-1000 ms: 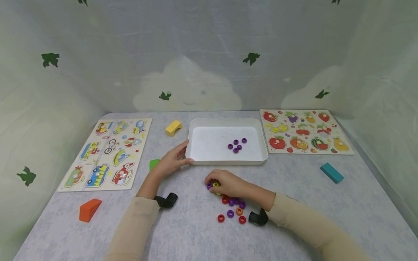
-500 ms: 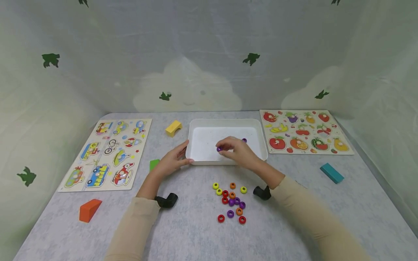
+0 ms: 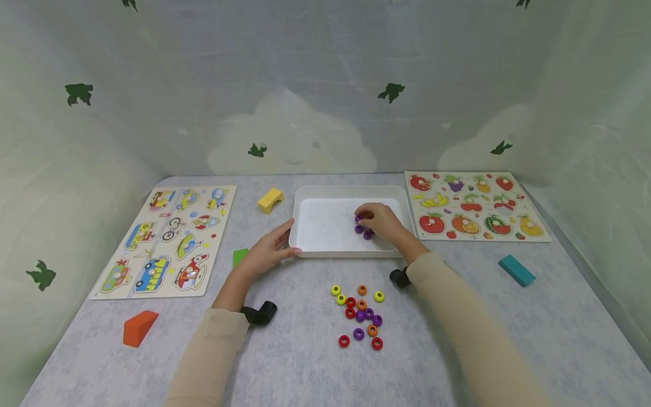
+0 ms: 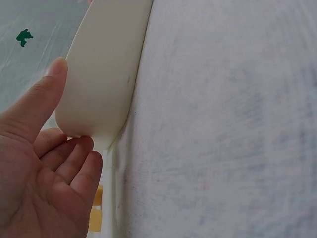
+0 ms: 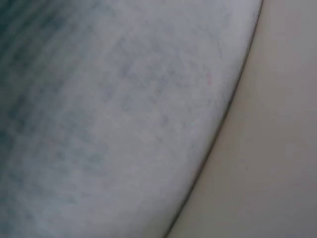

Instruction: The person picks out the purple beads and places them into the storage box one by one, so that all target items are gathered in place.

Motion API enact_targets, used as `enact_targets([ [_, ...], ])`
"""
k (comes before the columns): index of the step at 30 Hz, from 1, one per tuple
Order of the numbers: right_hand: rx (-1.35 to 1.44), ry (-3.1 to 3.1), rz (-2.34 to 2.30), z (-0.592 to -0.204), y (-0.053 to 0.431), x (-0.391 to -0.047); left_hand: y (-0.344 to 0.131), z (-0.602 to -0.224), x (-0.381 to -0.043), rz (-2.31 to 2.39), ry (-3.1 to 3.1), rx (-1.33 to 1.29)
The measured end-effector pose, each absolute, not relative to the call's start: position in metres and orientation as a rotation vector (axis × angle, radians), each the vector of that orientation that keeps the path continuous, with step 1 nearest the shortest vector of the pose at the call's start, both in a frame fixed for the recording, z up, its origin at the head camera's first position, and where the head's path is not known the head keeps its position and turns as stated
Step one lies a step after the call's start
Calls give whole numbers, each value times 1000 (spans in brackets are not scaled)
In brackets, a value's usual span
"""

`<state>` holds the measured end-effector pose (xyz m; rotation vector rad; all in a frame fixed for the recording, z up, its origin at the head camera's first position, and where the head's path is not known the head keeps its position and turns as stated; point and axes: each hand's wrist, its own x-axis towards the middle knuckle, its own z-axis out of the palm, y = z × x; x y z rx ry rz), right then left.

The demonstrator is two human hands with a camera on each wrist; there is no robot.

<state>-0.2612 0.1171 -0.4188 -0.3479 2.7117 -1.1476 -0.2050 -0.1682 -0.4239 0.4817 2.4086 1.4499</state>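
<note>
At the front left corner of a shallow white tray [image 3: 325,223], my left hand [image 3: 264,251] holds on, thumb on one wall and curled fingers round the corner, as the left wrist view shows. My right hand [image 3: 381,221] reaches over the tray, its fingertips pinching a purple bead [image 3: 358,219]. Just below the fingertips, other purple beads [image 3: 359,229] lie on the tray floor, partly hidden by the hand. On the table in front of the tray is a loose group of yellow, red, orange and purple beads [image 3: 360,315]. The right wrist view catches only table and tray wall.
A vehicle puzzle board [image 3: 168,240] lies at the left, a fruit puzzle board [image 3: 475,206] at the back right. Around them are a yellow arch block [image 3: 270,200], a green block [image 3: 239,256], an orange wedge block [image 3: 139,328] and a teal block [image 3: 516,269].
My right hand has gone from the bead group on the table up into the tray with a purple bead, then right to the purple beads there. The left hand stays at the tray corner.
</note>
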Motion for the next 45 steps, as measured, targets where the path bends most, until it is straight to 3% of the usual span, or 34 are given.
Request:
enact_targets([
  [12, -448, 2709, -1166, -408, 119, -252, -168, -423, -205, 1426, 2419, 462],
  [23, -903, 2578, -1377, -379, 139, -176, -167, -422, -205, 1420, 2424, 459],
  [34, -800, 2277, -1280, -412, 155, -105, -166, -418, -203, 1437, 2395, 459],
  [45, -932, 2326, -1050, -425, 160, -92, -160, -396, -190, 1450, 2388, 467],
])
